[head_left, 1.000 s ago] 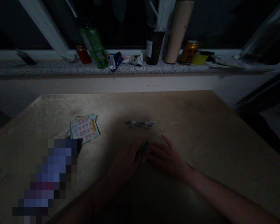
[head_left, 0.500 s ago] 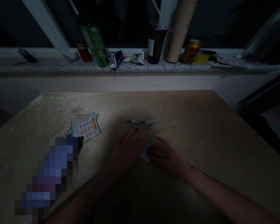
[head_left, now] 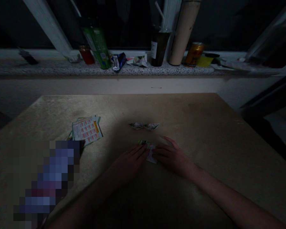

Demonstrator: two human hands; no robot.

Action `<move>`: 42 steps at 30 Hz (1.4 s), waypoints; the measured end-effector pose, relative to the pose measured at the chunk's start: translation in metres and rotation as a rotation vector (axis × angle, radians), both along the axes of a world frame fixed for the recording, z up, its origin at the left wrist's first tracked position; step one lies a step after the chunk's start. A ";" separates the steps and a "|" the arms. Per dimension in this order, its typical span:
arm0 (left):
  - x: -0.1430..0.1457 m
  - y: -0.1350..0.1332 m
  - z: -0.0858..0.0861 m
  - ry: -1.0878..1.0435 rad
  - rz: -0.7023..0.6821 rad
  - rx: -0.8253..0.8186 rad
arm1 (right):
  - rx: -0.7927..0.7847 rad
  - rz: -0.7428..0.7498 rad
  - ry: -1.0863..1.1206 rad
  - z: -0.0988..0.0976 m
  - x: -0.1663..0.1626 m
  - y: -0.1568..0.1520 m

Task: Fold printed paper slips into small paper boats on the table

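Note:
A small printed paper card [head_left: 152, 157] lies on the table between my hands, showing white lettering side and a green strip at its far edge. My left hand [head_left: 131, 160] rests flat on its left part, fingers stretched out and covering some of it. On the right side, my right hand [head_left: 170, 159] touches the card with extended fingers, one digit raised away from the others. Just beyond the hands are two folded paper triangles [head_left: 136, 126] side by side, tips nearly meeting. The card's exact folds are hard to make out in the dim light.
To the left sits a stack of printed cards [head_left: 87, 129], beside a pixelated object [head_left: 54, 171]. The table [head_left: 193, 121] meets a wall under a windowsill [head_left: 131, 70]. Along the sill stand a green bottle [head_left: 100, 47], a dark cup [head_left: 159, 47], a cardboard tube [head_left: 184, 35] and an orange can [head_left: 194, 54].
My left hand has drawn back toward me, uncovering the card's green far edge. The card has shifted slightly right. My right hand has barely moved.

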State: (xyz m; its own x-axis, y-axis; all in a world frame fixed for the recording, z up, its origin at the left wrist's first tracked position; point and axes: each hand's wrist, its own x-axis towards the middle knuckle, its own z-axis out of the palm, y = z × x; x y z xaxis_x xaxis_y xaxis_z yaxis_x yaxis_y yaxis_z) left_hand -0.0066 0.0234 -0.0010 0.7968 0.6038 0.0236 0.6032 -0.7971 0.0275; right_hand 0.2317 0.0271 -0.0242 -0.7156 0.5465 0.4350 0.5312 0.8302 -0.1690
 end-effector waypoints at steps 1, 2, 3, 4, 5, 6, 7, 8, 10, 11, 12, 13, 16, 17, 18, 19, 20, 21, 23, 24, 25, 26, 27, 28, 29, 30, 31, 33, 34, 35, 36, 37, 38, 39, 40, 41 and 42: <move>-0.002 -0.003 0.000 -0.016 -0.001 -0.037 | -0.015 0.010 -0.001 0.001 0.002 0.001; -0.004 -0.006 0.001 -0.016 -0.005 -0.078 | -0.030 0.021 -0.001 0.002 0.004 0.002; -0.005 -0.008 0.002 -0.016 -0.010 -0.112 | -0.052 0.030 -0.007 0.004 0.005 0.003; -0.006 -0.009 0.003 -0.018 -0.014 -0.134 | -0.075 0.035 -0.010 0.005 0.006 0.004; -0.007 -0.010 0.003 -0.022 -0.016 -0.151 | -0.098 0.037 -0.013 0.008 0.007 0.004; -0.007 -0.011 0.003 -0.027 -0.015 -0.166 | -0.120 0.035 -0.014 0.010 0.008 0.004; -0.007 -0.012 0.003 -0.033 -0.013 -0.176 | -0.141 0.033 -0.016 0.012 0.009 0.004; -0.007 -0.012 0.003 -0.040 -0.006 -0.185 | -0.158 0.033 -0.017 0.014 0.010 0.005; -0.006 -0.014 0.001 -0.058 0.012 -0.193 | -0.175 0.034 -0.013 0.016 0.011 0.005; -0.005 -0.015 0.000 -0.067 0.021 -0.194 | -0.180 0.035 -0.014 0.016 0.011 0.006; -0.005 -0.016 -0.001 -0.075 0.031 -0.198 | -0.183 0.033 -0.012 0.016 0.011 0.007; -0.005 -0.017 -0.001 -0.082 0.038 -0.204 | -0.185 0.030 -0.004 0.016 0.012 0.008; -0.008 -0.021 -0.002 -0.083 0.037 -0.248 | -0.218 0.021 0.036 0.015 0.012 0.010; -0.009 -0.022 -0.002 -0.084 0.028 -0.263 | -0.236 0.018 0.050 0.016 0.012 0.011; -0.011 -0.023 -0.002 -0.084 0.018 -0.278 | -0.255 0.018 0.063 0.017 0.012 0.012; -0.012 -0.024 -0.002 -0.088 0.009 -0.288 | -0.276 0.018 0.073 0.018 0.012 0.012; -0.012 -0.025 -0.001 -0.092 0.004 -0.295 | -0.296 0.016 0.087 0.019 0.011 0.013; -0.012 -0.025 -0.001 -0.095 0.002 -0.302 | -0.313 0.013 0.105 0.021 0.010 0.013; -0.011 -0.026 0.000 -0.099 0.010 -0.316 | -0.352 -0.010 0.148 0.023 0.006 0.015; -0.011 -0.026 0.000 -0.101 0.017 -0.324 | -0.374 -0.032 0.165 0.023 0.004 0.016; -0.010 -0.027 0.000 -0.106 0.026 -0.333 | -0.395 -0.062 0.180 0.023 0.001 0.017; -0.009 -0.027 0.000 -0.114 0.038 -0.342 | -0.411 -0.097 0.193 0.022 -0.001 0.018; -0.008 -0.028 0.001 -0.125 0.052 -0.349 | -0.424 -0.133 0.199 0.021 -0.004 0.018; -0.008 -0.028 0.001 -0.137 0.064 -0.357 | -0.429 -0.172 0.200 0.020 -0.007 0.019; -0.007 -0.028 0.001 -0.148 0.072 -0.365 | -0.429 -0.207 0.198 0.018 -0.009 0.020; -0.007 -0.029 0.001 -0.156 0.074 -0.373 | -0.425 -0.238 0.192 0.016 -0.012 0.021; -0.007 -0.029 0.001 -0.157 0.071 -0.380 | -0.419 -0.262 0.182 0.015 -0.014 0.021; -0.007 -0.029 0.002 -0.153 0.059 -0.391 | -0.399 -0.297 0.161 0.012 -0.017 0.022; -0.007 -0.029 0.002 -0.149 0.056 -0.393 | -0.389 -0.308 0.151 0.011 -0.018 0.022; -0.007 -0.029 0.002 -0.146 0.056 -0.395 | -0.379 -0.317 0.141 0.010 -0.019 0.022; -0.007 -0.029 0.002 -0.142 0.058 -0.396 | -0.369 -0.325 0.132 0.009 -0.020 0.022; -0.007 -0.029 0.002 -0.142 0.059 -0.394 | -0.362 -0.331 0.123 0.008 -0.021 0.022; -0.007 -0.029 0.002 -0.142 0.060 -0.392 | -0.355 -0.337 0.116 0.008 -0.022 0.022; -0.007 -0.029 0.002 -0.140 0.062 -0.391 | -0.351 -0.341 0.109 0.007 -0.022 0.022; -0.006 -0.029 0.002 -0.138 0.062 -0.390 | -0.347 -0.345 0.104 0.007 -0.023 0.022; -0.006 -0.029 0.003 -0.131 0.061 -0.393 | -0.346 -0.348 0.097 0.006 -0.023 0.022; -0.006 -0.029 0.003 -0.122 0.060 -0.396 | -0.344 -0.351 0.089 0.006 -0.023 0.022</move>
State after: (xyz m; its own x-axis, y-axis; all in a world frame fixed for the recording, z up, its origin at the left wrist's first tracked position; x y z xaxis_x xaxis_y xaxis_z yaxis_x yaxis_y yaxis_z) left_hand -0.0122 -0.0057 0.0023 0.7657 0.6305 -0.1271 0.6214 -0.6743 0.3990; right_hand 0.2083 0.0488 -0.0179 -0.4312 0.8702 0.2386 0.7395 0.4923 -0.4591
